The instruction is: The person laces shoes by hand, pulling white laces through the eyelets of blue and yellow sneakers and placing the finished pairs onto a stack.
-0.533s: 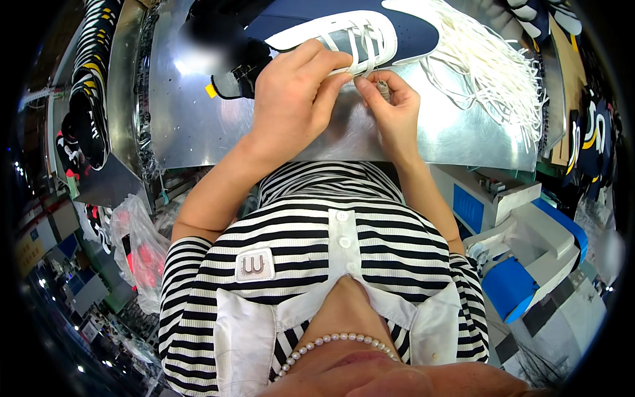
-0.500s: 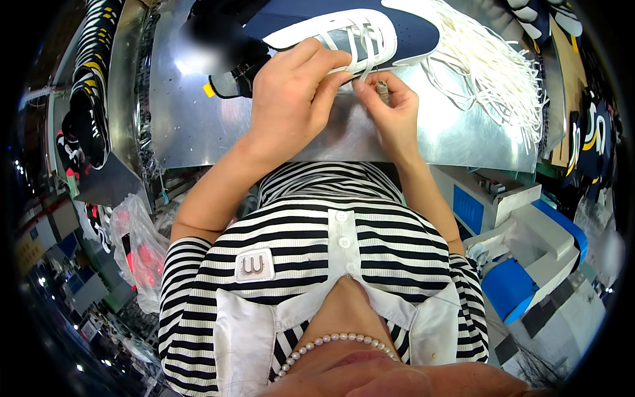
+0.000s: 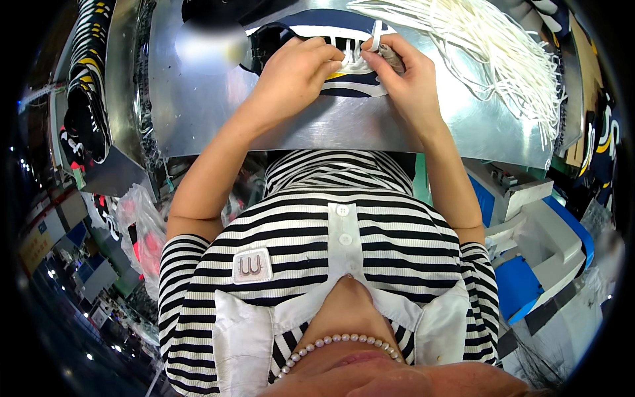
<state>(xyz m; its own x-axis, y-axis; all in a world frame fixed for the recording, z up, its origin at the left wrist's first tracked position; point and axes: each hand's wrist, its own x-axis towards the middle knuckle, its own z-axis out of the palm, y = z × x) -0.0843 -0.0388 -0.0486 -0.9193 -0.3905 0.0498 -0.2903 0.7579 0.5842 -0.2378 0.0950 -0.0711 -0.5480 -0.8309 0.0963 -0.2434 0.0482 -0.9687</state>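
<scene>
Pinching the shoe upper (image 3: 350, 85) with my left hand (image 3: 294, 74) and a white lace (image 3: 377, 34) with my right hand (image 3: 411, 71), well in from the near edge of the desk (image 3: 198, 106), I had several rows across, a loose stretch apparently left unthreaded.

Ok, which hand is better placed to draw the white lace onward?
Probably the right hand: it has the white lace at its thumb and fingers, while the left hand is occupied holding the shoe upper.
</scene>
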